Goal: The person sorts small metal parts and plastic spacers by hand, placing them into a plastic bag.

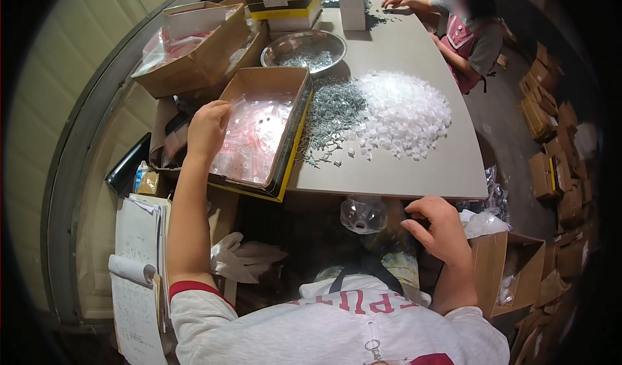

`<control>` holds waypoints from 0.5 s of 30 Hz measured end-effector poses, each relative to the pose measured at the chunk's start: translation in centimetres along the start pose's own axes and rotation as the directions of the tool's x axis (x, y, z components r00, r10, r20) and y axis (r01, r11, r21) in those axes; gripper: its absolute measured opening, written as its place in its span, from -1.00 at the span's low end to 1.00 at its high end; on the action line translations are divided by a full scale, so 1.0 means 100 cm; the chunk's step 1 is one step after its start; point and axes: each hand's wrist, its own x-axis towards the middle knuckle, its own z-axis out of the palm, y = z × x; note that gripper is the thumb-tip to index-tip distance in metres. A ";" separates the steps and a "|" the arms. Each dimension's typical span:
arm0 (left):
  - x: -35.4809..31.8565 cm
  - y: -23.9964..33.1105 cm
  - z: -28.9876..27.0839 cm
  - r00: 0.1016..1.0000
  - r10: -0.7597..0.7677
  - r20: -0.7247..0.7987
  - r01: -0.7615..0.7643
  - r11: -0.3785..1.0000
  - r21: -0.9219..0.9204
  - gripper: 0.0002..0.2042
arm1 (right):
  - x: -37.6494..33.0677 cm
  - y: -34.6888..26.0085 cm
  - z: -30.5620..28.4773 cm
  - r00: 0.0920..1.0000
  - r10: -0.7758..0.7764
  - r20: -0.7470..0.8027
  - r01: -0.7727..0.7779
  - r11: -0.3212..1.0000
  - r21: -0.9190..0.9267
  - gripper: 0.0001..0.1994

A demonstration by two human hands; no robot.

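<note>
My left hand is at the left rim of an open cardboard box with a black and yellow outside. Small clear plastic bags with red edging fill the box. The fingers are closed together over the nearest bags, and what they pinch is hidden. Just past the table's front edge hovers my right hand, with a gap between thumb and bent fingers and nothing visible in it. Left of it, below the tabletop edge, hangs a clear plastic funnel-like piece. On the table lie a heap of grey screws and a heap of small white plastic pieces.
A metal bowl holding screws stands behind the box. Cartons crowd the left, and a white box stands farther back. Another person sits at the far right. Papers lie lower left; an open carton is lower right.
</note>
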 end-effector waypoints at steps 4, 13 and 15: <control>0.001 0.080 -0.027 0.935 -0.349 0.068 0.325 0.762 -0.560 -0.88 | 0.012 -0.013 0.009 0.998 -0.068 0.014 0.068 0.997 0.043 -0.77; -0.075 0.241 -0.042 0.926 -0.029 0.377 0.370 0.274 -0.888 -0.84 | 0.026 -0.026 0.042 0.908 -0.413 0.069 0.330 0.808 0.489 -0.76; -0.099 0.255 -0.018 0.879 -0.170 0.445 0.434 -0.098 -0.895 -0.80 | 0.023 -0.020 0.048 0.942 -0.319 0.109 0.220 0.827 0.518 -0.78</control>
